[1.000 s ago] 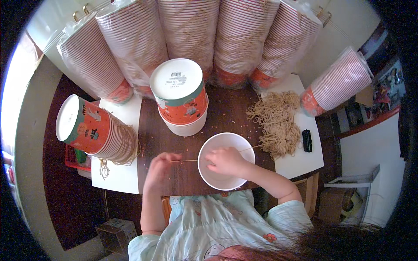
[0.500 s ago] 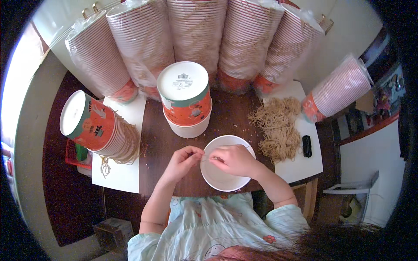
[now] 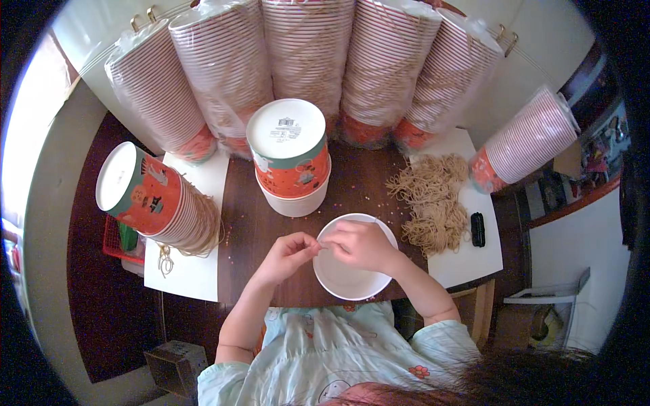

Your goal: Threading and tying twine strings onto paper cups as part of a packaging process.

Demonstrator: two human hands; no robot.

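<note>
My left hand [image 3: 290, 257] and my right hand [image 3: 360, 245] meet over the left rim of an open white paper bucket [image 3: 354, 287]. The fingertips of both hands are pinched close together. Whatever they hold is too small and too hidden to make out. A short thin dark line shows by the bucket's far rim, beyond my right hand. Farther off, an orange and green printed paper bucket [image 3: 292, 174] sits upside down on a stack. To the right of my hands lies a loose pile of tan cord [image 3: 437, 203].
A leaning stack of printed buckets [image 3: 159, 196] with tan cords hanging from it rests on white board [image 3: 196, 277] at left. Tall plastic-wrapped bucket stacks [image 3: 308, 61] line the back. Another wrapped stack [image 3: 525, 142] and a small black object [image 3: 478, 229] are at right.
My hands have drawn slightly closer, fingertips now nearly touching. The thin dark line by the bucket's far rim has shifted a little left.
</note>
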